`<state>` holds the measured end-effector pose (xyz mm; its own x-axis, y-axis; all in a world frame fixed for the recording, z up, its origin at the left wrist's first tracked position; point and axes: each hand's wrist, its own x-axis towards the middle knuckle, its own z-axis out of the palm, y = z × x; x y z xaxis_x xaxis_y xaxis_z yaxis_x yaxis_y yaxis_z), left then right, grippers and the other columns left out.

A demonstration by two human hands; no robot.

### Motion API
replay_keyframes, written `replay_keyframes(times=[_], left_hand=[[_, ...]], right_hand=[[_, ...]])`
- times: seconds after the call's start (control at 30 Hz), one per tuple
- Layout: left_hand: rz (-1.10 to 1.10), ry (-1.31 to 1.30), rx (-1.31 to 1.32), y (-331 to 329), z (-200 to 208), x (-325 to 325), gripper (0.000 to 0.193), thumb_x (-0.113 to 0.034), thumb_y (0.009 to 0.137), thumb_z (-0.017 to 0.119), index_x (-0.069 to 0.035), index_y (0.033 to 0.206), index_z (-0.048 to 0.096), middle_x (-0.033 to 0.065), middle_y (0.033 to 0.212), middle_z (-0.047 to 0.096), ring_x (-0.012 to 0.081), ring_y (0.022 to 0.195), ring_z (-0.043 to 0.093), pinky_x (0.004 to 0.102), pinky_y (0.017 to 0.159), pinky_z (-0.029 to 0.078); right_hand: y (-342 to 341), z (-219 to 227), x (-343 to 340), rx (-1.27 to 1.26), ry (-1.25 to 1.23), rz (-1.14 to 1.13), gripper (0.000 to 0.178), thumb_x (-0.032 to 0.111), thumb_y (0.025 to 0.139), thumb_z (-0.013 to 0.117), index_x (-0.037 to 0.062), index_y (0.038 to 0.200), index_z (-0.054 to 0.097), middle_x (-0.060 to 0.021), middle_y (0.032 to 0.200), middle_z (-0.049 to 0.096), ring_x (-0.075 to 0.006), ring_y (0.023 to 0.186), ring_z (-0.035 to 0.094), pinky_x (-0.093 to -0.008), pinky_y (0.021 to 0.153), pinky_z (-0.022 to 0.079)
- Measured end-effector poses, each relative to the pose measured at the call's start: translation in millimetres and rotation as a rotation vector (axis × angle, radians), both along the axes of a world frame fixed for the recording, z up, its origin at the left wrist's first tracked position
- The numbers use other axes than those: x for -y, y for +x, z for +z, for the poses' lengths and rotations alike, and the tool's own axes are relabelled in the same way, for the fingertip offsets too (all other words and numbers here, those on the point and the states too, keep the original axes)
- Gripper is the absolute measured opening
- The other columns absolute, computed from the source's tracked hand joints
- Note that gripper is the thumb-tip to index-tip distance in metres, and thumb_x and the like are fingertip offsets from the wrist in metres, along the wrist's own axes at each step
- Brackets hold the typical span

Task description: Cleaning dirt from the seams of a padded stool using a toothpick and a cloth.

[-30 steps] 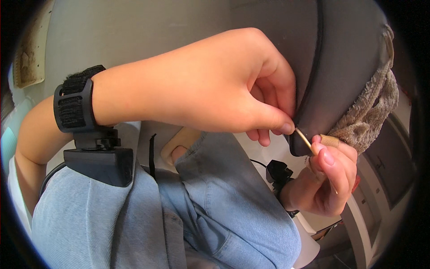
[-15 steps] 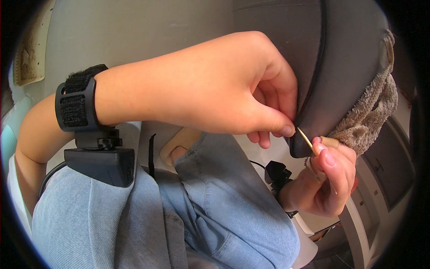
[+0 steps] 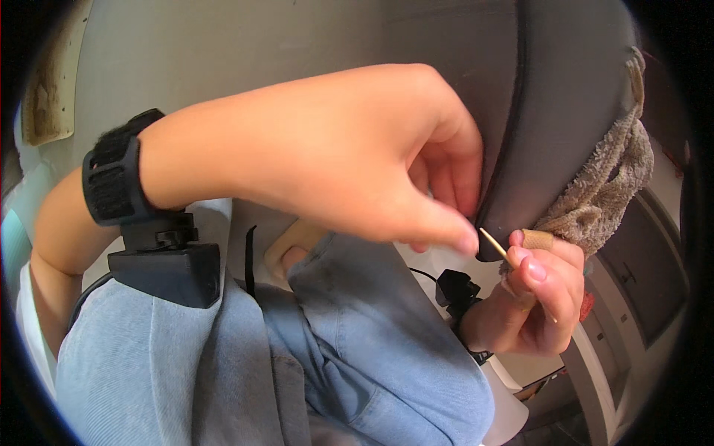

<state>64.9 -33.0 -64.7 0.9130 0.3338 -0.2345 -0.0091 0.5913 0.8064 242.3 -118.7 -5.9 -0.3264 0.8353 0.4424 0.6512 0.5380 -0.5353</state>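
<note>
Your right hand (image 3: pixel 543 297) pinches the thin wooden stick (image 3: pixel 494 244) at the right, its far tip just beside your left thumb, near the corner of the dark padded panel (image 3: pixel 569 111). Your left hand (image 3: pixel 372 152) is narrowly curled; whether it grips anything, I cannot tell. The stick should be light, stiff and snappable; pinch it mid-shaft, tip free.

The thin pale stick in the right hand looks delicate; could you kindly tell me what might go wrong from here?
The tip of the thin pale stick is close to the left hand, so a slip might poke it. Held by the right hand near the dark grey surface, it could also scratch that.
</note>
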Motion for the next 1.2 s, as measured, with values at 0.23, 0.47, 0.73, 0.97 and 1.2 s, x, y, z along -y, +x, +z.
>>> replay_keyframes(times=[0.23, 0.47, 0.73, 0.97, 1.2], left_hand=[[-0.153, 0.017, 0.064, -13, 8, -3, 0.015, -0.005, 0.072, 0.067, 0.005, 0.081, 0.062, 0.0090, 0.071, 0.063, 0.0127, 0.062, 0.062, 0.0198, 0.054, 0.051], [-0.167, -0.107, -0.105, -17, 16, -5, 0.011, -0.001, 0.078, 0.059, 0.006, 0.085, 0.062, 0.0097, 0.072, 0.063, 0.0129, 0.063, 0.062, 0.0197, 0.055, 0.051], [-0.054, -0.102, -0.287, -6, 24, 3, 0.021, -0.012, 0.081, 0.059, 0.009, 0.085, 0.058, 0.0125, 0.069, 0.062, 0.0152, 0.060, 0.062, 0.0213, 0.053, 0.050], [0.038, -0.246, -0.194, -1, 20, 8, 0.023, -0.010, 0.081, 0.058, 0.012, 0.084, 0.056, 0.0161, 0.073, 0.062, 0.0198, 0.063, 0.063, 0.0255, 0.055, 0.052], [0.004, -0.294, -0.162, -4, 20, 2, 0.020, -0.006, 0.083, 0.053, 0.013, 0.086, 0.053, 0.0186, 0.078, 0.061, 0.0228, 0.070, 0.064, 0.0269, 0.059, 0.053]], right_hand=[[-12, -8, 1, -0.134, 0.025, 0.127, 0.017, 0.006, 0.063, 0.069, 0.0004, 0.077, 0.062, -0.0095, 0.072, 0.062, -0.0200, 0.062, 0.057, -0.0222, 0.051, 0.046], [-16, -7, 13, -0.413, 0.035, -0.051, 0.011, 0.007, 0.071, 0.066, 0.0022, 0.077, 0.059, -0.0095, 0.072, 0.060, -0.0196, 0.063, 0.055, -0.0220, 0.052, 0.046], [-14, -8, 11, -0.356, 0.052, -0.038, 0.012, 0.008, 0.071, 0.066, 0.0018, 0.078, 0.059, -0.0089, 0.072, 0.060, -0.0184, 0.058, 0.055, -0.0213, 0.051, 0.046], [-7, -6, 11, -0.285, 0.033, -0.007, 0.015, 0.006, 0.068, 0.067, 0.0006, 0.079, 0.059, -0.0096, 0.072, 0.060, -0.0187, 0.059, 0.055, -0.0215, 0.053, 0.046], [-6, -4, 8, -0.246, 0.022, -0.014, 0.018, 0.003, 0.064, 0.067, -0.0004, 0.080, 0.059, -0.0094, 0.072, 0.060, -0.0188, 0.058, 0.055, -0.0215, 0.052, 0.045]])
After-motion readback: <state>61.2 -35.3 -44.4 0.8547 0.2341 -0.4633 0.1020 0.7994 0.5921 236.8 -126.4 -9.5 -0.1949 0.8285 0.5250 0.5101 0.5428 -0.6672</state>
